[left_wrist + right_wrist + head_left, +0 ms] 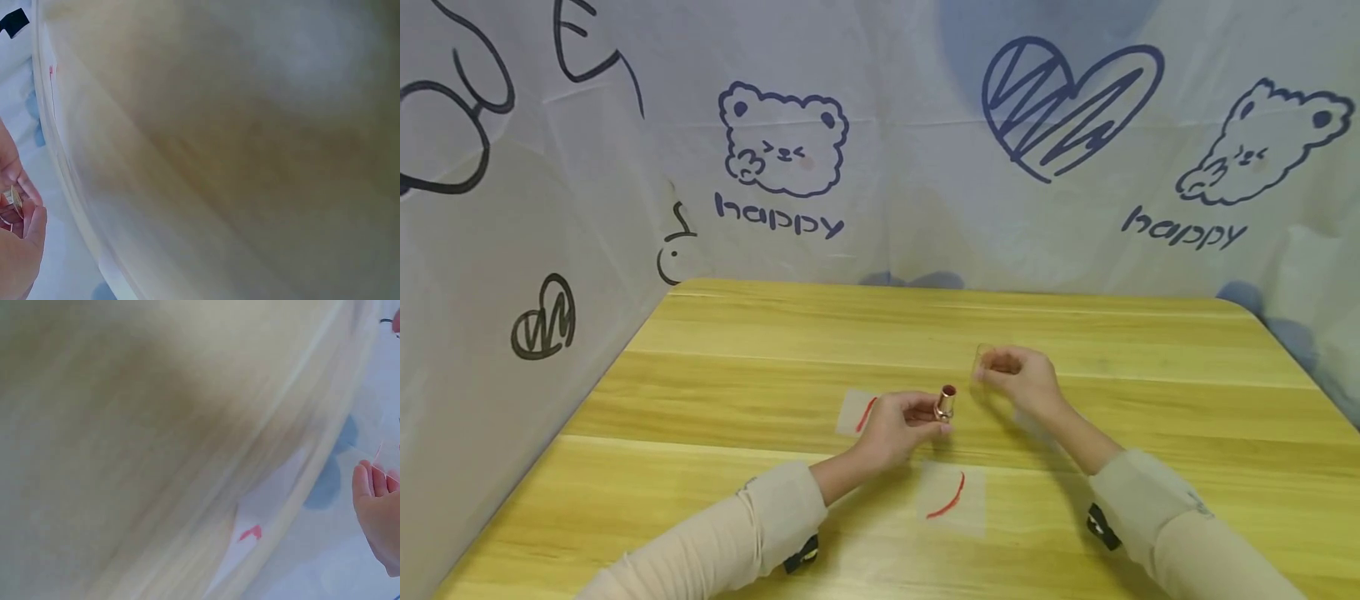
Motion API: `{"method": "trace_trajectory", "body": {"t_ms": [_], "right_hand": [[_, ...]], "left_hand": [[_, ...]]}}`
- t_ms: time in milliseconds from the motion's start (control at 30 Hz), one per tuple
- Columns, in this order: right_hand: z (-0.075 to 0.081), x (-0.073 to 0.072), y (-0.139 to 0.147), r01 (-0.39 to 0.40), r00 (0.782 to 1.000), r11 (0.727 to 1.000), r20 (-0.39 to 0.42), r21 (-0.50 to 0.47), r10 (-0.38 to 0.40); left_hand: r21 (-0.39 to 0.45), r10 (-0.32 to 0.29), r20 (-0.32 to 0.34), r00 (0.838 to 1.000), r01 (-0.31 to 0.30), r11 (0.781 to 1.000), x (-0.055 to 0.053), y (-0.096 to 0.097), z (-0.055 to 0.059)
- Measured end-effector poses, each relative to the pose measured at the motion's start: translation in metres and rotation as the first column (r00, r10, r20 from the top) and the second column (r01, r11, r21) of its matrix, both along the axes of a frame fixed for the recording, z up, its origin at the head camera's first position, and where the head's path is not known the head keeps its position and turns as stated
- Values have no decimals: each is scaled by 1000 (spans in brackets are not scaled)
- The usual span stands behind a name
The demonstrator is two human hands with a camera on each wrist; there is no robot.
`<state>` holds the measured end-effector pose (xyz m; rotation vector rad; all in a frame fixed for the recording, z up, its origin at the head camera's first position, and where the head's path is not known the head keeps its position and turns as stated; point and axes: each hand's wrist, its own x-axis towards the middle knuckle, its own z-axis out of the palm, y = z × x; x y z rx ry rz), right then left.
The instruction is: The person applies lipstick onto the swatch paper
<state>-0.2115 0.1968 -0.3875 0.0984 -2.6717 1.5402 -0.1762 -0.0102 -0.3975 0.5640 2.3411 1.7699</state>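
Observation:
In the head view my left hand [895, 429] holds a lipstick [946, 403] upright, its dark red tip above a shiny gold case. Part of its gold rim shows between the fingers at the left edge of the left wrist view. My right hand [1026, 382], farther back and to the right, pinches a small clear, see-through piece [981, 362] between thumb and fingers. Whether that piece is a cap or a bent sheet, I cannot tell. A thin pale square [951, 525] with a curved red stroke lies in front of the hands.
A second pale square [848, 408] with a red stroke lies left of the left hand, partly covered by it. Another pale sheet [1033, 427] shows beneath the right forearm. The wooden table [760, 325] meets a white cloth [910, 208] with drawings behind it.

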Motion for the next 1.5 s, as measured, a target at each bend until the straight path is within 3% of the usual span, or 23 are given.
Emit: {"method": "trace_trajectory", "body": {"t_ms": [467, 767, 1033, 1500], "right_hand": [[15, 16, 3, -23, 995, 988, -99, -151, 8], [21, 33, 1, -44, 995, 996, -94, -82, 36], [17, 46, -1, -69, 995, 997, -69, -44, 66], [12, 57, -2, -154, 983, 988, -92, 25, 156]], "left_hand": [[1, 9, -14, 1000, -9, 1000, -1, -3, 1], [3, 12, -19, 1000, -12, 1000, -1, -5, 3], [7, 19, -1, 1000, -18, 1000, 0, -3, 5], [-8, 19, 4, 1000, -19, 1000, 1, -5, 4]]}}
